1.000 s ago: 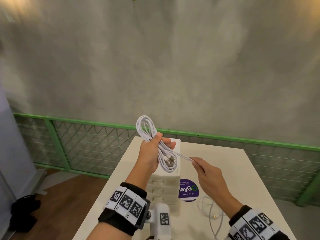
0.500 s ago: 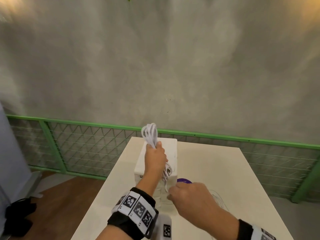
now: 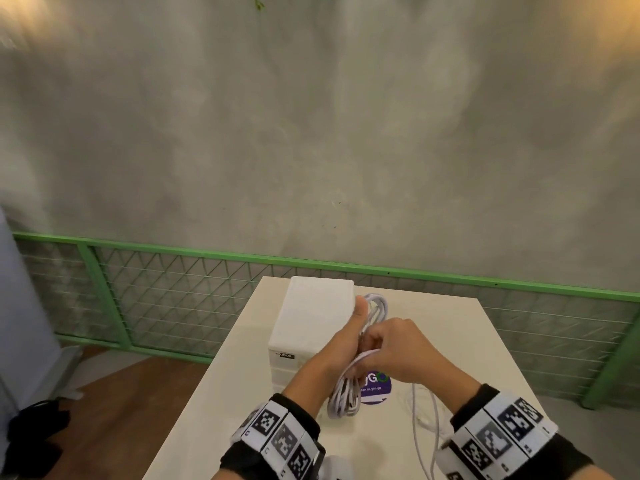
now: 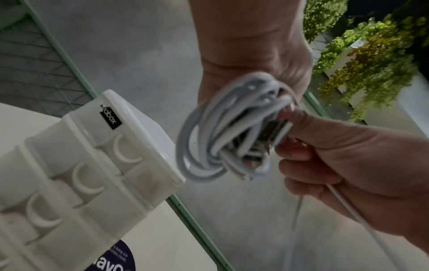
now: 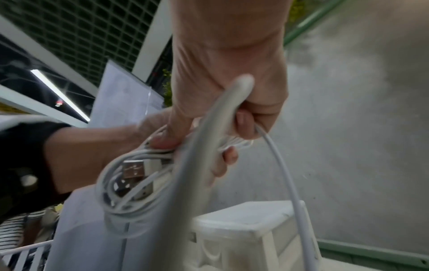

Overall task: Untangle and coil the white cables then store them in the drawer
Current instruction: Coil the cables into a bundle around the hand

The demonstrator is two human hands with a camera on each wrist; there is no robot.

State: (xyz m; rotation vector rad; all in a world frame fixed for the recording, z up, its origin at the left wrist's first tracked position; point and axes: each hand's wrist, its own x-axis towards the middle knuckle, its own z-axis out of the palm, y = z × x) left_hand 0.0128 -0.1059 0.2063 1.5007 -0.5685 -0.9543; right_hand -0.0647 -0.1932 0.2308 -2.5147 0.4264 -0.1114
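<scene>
My left hand (image 3: 356, 327) grips a coiled white cable (image 3: 341, 400) round its middle, thumb up, just right of the white drawer unit (image 3: 311, 317). Loops stick out above the fist and hang below it. My right hand (image 3: 377, 344) is against the coil and pinches the cable's loose strand. In the left wrist view the coil (image 4: 209, 139) shows a USB plug (image 4: 276, 132) beside my right hand (image 4: 313, 146). The right wrist view shows the coil (image 5: 130, 192) and the strand (image 5: 278, 159) running from my curled fingers (image 5: 243, 124). The unit's drawers (image 4: 81, 174) look closed.
A second loose white cable (image 3: 426, 420) lies on the cream table (image 3: 242, 393) near my right wrist. A purple round sticker (image 3: 375, 389) sits in front of the drawer unit. A green mesh railing (image 3: 173, 289) runs behind the table.
My left hand brought the coil down from above the drawer unit to its right side. My right hand moved in from the right and now holds the strand against the coil.
</scene>
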